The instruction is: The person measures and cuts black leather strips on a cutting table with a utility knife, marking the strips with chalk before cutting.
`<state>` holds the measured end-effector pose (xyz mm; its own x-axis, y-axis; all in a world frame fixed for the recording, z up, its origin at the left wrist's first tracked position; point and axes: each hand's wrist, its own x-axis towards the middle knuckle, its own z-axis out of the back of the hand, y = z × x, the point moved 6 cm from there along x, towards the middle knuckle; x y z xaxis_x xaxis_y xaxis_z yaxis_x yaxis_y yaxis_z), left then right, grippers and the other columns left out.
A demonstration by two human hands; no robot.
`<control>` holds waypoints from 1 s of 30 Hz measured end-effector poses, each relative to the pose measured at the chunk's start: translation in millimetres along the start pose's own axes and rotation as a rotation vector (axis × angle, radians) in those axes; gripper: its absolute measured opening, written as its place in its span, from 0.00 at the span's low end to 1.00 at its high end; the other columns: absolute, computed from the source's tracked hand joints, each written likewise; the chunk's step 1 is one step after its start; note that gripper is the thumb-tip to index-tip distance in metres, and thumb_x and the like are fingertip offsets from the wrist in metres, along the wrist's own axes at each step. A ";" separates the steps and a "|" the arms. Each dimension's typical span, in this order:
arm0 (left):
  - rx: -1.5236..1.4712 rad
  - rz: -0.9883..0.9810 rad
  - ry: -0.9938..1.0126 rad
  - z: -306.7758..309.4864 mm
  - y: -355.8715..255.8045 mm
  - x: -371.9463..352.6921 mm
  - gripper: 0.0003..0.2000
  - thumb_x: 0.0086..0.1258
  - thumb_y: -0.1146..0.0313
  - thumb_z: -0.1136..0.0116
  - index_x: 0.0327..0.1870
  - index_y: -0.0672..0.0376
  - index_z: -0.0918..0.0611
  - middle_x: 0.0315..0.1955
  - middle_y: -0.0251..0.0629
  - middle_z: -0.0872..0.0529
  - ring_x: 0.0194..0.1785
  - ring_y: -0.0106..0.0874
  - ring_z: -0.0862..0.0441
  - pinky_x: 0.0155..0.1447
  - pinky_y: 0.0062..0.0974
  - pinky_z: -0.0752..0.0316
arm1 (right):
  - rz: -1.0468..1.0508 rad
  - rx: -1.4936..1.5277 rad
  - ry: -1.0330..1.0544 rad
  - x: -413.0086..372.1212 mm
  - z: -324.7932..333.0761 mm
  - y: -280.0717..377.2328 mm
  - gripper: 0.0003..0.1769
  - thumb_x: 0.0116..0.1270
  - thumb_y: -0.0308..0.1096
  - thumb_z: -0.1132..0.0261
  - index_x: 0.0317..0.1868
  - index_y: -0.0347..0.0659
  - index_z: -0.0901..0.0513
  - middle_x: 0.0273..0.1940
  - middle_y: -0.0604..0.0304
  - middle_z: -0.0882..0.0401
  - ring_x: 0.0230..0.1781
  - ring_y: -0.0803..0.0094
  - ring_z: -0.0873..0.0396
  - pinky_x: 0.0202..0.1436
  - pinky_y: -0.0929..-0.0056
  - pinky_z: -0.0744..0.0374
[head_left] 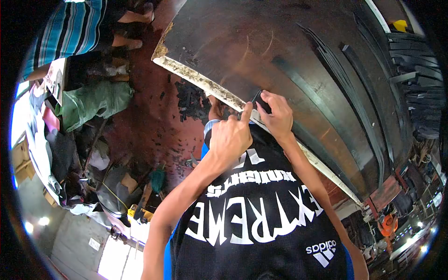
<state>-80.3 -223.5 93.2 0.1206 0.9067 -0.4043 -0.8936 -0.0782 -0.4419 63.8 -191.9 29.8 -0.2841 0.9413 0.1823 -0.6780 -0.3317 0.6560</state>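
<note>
My right hand (278, 112) is at the near edge of a dark tabletop (224, 42), thumb and fingers pinched on a small thin black strip (256, 97). Just left of it, my left hand (229, 139) has its index finger stretched toward the pale table edge (200, 80), close to the strip. Its other fingers are curled, and what they hold, if anything, is hidden. Several long black strips (333, 70) lie along the right part of the tabletop.
Black scraps (192, 103) litter the reddish floor (154, 126) below the table. Stacked black strips (422, 88) stand at the far right. On the left are a green cloth or sack (95, 105), piled materials and another person's bare feet (133, 18). An orange object (387, 226) hangs at lower right.
</note>
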 end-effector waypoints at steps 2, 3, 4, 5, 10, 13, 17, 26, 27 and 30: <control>0.037 -0.004 0.032 2.2 -3.9 3.2 0.28 0.62 0.71 0.42 0.67 0.54 0.24 0.47 0.65 0.17 0.27 0.52 0.13 0.31 0.45 0.16 | -0.017 0.014 0.015 -0.5 0.0 -0.9 0.23 0.54 0.29 0.25 0.52 0.44 0.18 0.51 0.60 0.14 0.49 0.60 0.17 0.51 0.64 0.17; 0.071 -0.007 0.060 3.4 -6.3 4.6 0.28 0.62 0.71 0.42 0.67 0.54 0.25 0.46 0.66 0.16 0.28 0.52 0.13 0.31 0.46 0.16 | -0.027 0.017 0.014 -0.9 0.3 -1.8 0.23 0.54 0.29 0.25 0.52 0.44 0.18 0.51 0.60 0.14 0.49 0.60 0.17 0.51 0.64 0.17; 0.076 -0.009 0.070 5.8 -9.0 6.4 0.28 0.62 0.71 0.42 0.67 0.54 0.25 0.46 0.66 0.16 0.28 0.52 0.13 0.31 0.46 0.16 | -0.028 0.019 0.028 -1.4 -0.3 -2.3 0.23 0.53 0.29 0.25 0.52 0.44 0.18 0.52 0.61 0.15 0.49 0.60 0.17 0.51 0.64 0.17; 0.087 0.007 0.119 6.2 -10.8 8.5 0.29 0.62 0.71 0.43 0.68 0.55 0.26 0.43 0.64 0.15 0.28 0.53 0.13 0.31 0.46 0.16 | -0.029 0.020 0.042 -1.7 -1.0 -2.9 0.24 0.53 0.29 0.25 0.52 0.45 0.18 0.53 0.61 0.15 0.50 0.60 0.17 0.52 0.65 0.17; 0.146 0.062 0.257 5.3 -19.6 13.2 0.31 0.65 0.71 0.43 0.72 0.56 0.32 0.28 0.58 0.14 0.27 0.53 0.14 0.29 0.47 0.18 | -0.038 0.032 0.094 -1.6 -2.1 -5.3 0.24 0.53 0.29 0.25 0.53 0.44 0.18 0.55 0.60 0.17 0.51 0.60 0.18 0.53 0.64 0.17; 0.151 0.066 0.291 9.3 -22.6 17.7 0.32 0.65 0.71 0.43 0.73 0.55 0.33 0.27 0.57 0.14 0.26 0.52 0.14 0.29 0.47 0.19 | -0.046 0.065 0.135 -1.2 -3.0 -6.9 0.24 0.54 0.29 0.26 0.53 0.43 0.17 0.55 0.56 0.17 0.51 0.59 0.18 0.54 0.64 0.18; 0.204 0.091 0.421 14.5 -32.3 26.1 0.34 0.61 0.69 0.42 0.72 0.68 0.32 0.27 0.56 0.15 0.28 0.48 0.13 0.31 0.42 0.18 | -0.054 0.070 0.172 -2.1 -3.6 -8.2 0.21 0.57 0.30 0.27 0.54 0.43 0.16 0.57 0.56 0.17 0.52 0.60 0.19 0.56 0.65 0.18; 0.195 0.209 0.541 6.3 -33.8 33.3 0.43 0.58 0.71 0.37 0.78 0.60 0.40 0.32 0.58 0.15 0.28 0.51 0.14 0.32 0.45 0.18 | -0.042 0.038 0.203 -1.4 -5.2 -7.7 0.18 0.60 0.29 0.30 0.53 0.44 0.15 0.55 0.55 0.16 0.52 0.60 0.18 0.57 0.67 0.19; 0.178 0.204 0.537 4.7 -33.7 33.8 0.43 0.58 0.71 0.37 0.78 0.60 0.40 0.31 0.58 0.15 0.28 0.51 0.14 0.32 0.45 0.18 | -0.039 0.022 0.205 0.5 -5.4 -8.1 0.18 0.60 0.29 0.30 0.52 0.44 0.15 0.55 0.55 0.16 0.52 0.61 0.18 0.56 0.67 0.18; 0.127 0.199 0.482 -1.9 -28.1 28.9 0.42 0.58 0.71 0.38 0.78 0.60 0.40 0.31 0.57 0.15 0.28 0.51 0.15 0.32 0.46 0.19 | -0.039 0.025 0.167 -0.3 -7.8 -8.1 0.18 0.58 0.29 0.29 0.50 0.43 0.15 0.54 0.56 0.16 0.50 0.60 0.18 0.54 0.68 0.18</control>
<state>-50.8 -195.8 92.4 0.1014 0.5837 -0.8056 -0.9610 -0.1518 -0.2310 64.0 -190.1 18.7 -0.3683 0.9291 0.0333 -0.6743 -0.2916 0.6785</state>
